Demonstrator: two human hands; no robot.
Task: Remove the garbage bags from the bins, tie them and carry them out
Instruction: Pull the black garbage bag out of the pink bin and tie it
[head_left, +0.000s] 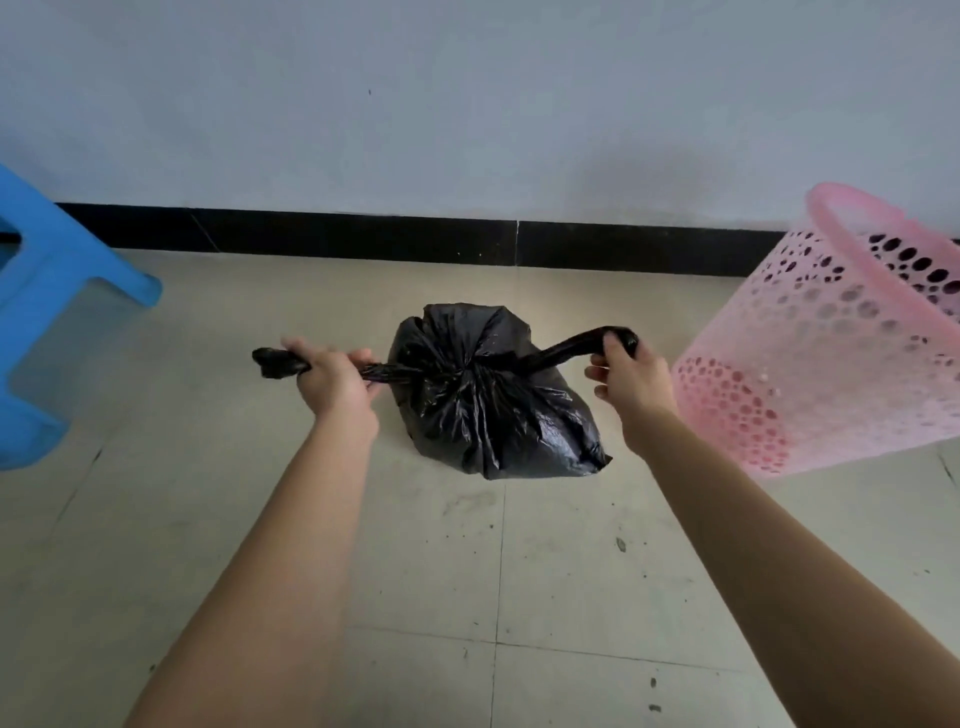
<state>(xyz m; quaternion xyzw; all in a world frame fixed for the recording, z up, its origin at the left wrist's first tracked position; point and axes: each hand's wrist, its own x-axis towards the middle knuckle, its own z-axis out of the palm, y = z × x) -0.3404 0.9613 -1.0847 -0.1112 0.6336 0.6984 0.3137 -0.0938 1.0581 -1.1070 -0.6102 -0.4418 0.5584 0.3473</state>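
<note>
A full black garbage bag (493, 400) sits on the tiled floor in the middle of the view, its top gathered into two twisted ends that cross at the centre. My left hand (332, 376) grips the left end, pulled out to the left, with its tip sticking past my fist. My right hand (631, 376) holds the right end, stretched up and to the right. A pink perforated bin (810, 353) stands at the right with no bag visible in it.
A blue plastic stool (47, 312) stands at the left edge. A white wall with a black skirting board (363, 236) runs behind the bag. The floor tiles (441, 597) in front are pale and speckled with dirt.
</note>
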